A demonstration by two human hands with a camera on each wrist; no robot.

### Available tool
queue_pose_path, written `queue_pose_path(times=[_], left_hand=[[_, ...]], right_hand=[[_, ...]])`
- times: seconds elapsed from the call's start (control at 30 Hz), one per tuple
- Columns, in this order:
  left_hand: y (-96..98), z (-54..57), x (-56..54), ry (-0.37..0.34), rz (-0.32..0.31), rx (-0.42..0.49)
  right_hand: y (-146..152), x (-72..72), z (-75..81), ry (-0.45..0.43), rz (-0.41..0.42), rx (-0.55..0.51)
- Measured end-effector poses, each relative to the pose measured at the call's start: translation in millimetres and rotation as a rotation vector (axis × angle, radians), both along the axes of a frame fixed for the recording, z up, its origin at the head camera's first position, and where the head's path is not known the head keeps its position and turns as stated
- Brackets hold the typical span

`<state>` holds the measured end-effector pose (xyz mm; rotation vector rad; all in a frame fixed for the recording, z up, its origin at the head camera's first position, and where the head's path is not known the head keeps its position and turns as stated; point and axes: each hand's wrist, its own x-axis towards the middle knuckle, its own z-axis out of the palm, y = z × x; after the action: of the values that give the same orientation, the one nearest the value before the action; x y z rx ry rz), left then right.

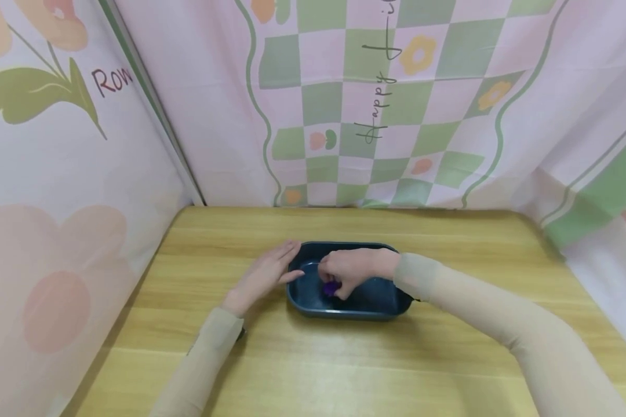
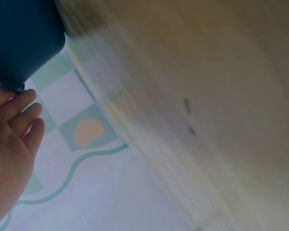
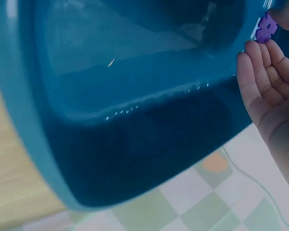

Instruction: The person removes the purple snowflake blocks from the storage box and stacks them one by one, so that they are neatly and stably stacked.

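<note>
A dark blue rectangular basin (image 1: 365,315) with rounded corners stands on the table. Inside it, toward its left part, my right hand (image 1: 352,271) reaches down and pinches a small purple notched disc with holes (image 3: 266,28), like a snowflake building piece, between thumb and fingertips. In the head view part of the purple disc (image 1: 331,288) shows below the fingers. My left hand (image 1: 268,272) rests at the basin's left end, fingers nearly straight along the outside and thumb over the rim. The left wrist view shows left fingertips (image 2: 26,98) at the basin's corner (image 2: 24,43).
The wooden table (image 1: 313,370) runs back to a checkered curtain (image 1: 375,104). Another printed curtain (image 1: 57,231) borders the left side, and a white and green one (image 1: 594,202) the right. A tiny pale fleck (image 3: 111,62) shows inside the basin.
</note>
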<state>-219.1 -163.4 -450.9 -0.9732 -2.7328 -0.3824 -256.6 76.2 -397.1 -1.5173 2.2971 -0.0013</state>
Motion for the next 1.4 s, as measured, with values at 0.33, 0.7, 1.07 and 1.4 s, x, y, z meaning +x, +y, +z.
queue_pose_path(times=[0.33,0.7,1.07,1.4], left_hand=[[1.8,2.9,2.5,-0.033,0.000,0.034],[0.7,3.6,3.4,-0.030,0.005,0.001],[3.4,3.2,2.6,-0.015,-0.003,-0.019],[4.3,4.5,5.0,0.025,0.008,-0.071]], right_hand=[[25,-1.4,15.7,0.001,-0.032,-0.063],[51,2.8,30.9,0.003,-0.110,-0.074],[84,6.4,41.9,0.035,-0.147,-0.142],[117,7.4,38.8,0.061,-0.186,-0.194]])
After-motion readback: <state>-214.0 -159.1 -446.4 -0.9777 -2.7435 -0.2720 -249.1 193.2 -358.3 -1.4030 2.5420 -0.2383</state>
